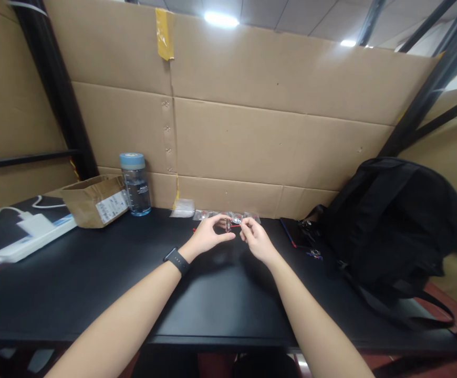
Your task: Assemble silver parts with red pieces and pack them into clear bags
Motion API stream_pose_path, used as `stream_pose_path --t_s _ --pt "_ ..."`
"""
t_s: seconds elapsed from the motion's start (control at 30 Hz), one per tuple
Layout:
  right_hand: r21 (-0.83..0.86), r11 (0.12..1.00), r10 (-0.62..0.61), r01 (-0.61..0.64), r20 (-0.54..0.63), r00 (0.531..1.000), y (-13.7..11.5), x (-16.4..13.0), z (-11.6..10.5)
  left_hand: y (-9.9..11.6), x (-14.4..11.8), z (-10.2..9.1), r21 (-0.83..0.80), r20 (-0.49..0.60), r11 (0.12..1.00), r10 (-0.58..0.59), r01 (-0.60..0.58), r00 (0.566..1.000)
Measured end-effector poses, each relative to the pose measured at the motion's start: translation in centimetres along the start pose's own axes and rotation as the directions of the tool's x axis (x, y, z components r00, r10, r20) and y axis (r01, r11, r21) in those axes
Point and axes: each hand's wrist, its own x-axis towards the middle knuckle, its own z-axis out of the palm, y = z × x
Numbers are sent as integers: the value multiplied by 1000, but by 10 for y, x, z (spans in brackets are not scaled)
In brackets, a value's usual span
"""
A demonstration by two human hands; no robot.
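Centre of frame, above the black table (94, 283): left hand (208, 236) and right hand (255, 239) meet fingertip to fingertip, both pinching a tiny part (229, 225) with a red wire (235, 226) running between them; what the part is, too small to tell. Left thumb and forefinger are curled round it, the right fingers are closed on the wire end. The piece is held just off the tabletop, in front of a row of small clear bags (228, 215) lying against the cardboard wall (276, 136). Risks, as judged: the part is small and looks smooth, so a slack pinch could let it drop onto the dark matte surface, where it would be hard to find; a pull along the thin wire could bend it or draw it out of the part; a forearm swung wide could nudge the bags. Black watch band (177, 261) on the left wrist. Left of centre stands a clear, hard-looking water bottle (135, 184) with a pale blue cap, and beside it a torn brown cardboard box (94, 200) with a white label. Far left is a white glossy power strip (31, 239) with a cable. At right slumps a black fabric backpack (394, 231), soft, its straps trailing on the table; just left of it lies a dark flat case (293, 233) with a red edge.
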Motion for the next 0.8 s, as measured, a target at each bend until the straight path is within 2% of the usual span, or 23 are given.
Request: stream_pose_path --t_s 0.23,0.43,0.53,0.67,0.8 --pt "7 999 36 -36 27 999 3 -1 1 -2 -4 1 -7 83 1000 18 -17 996" --pt "12 999 52 -52 41 998 5 0 1 2 -5 6 62 49 996 60 -63 997" --pt "18 999 47 -48 47 998 5 0 2 6 -5 7 144 -14 984 107 -104 994" --pt "43 998 49 -52 63 997 7 0 2 10 -5 9 255 -9 953 169 -161 986" --pt "33 998 55 -58 81 995 7 -1 3 10 -5 12 309 -48 946 124 -103 991"
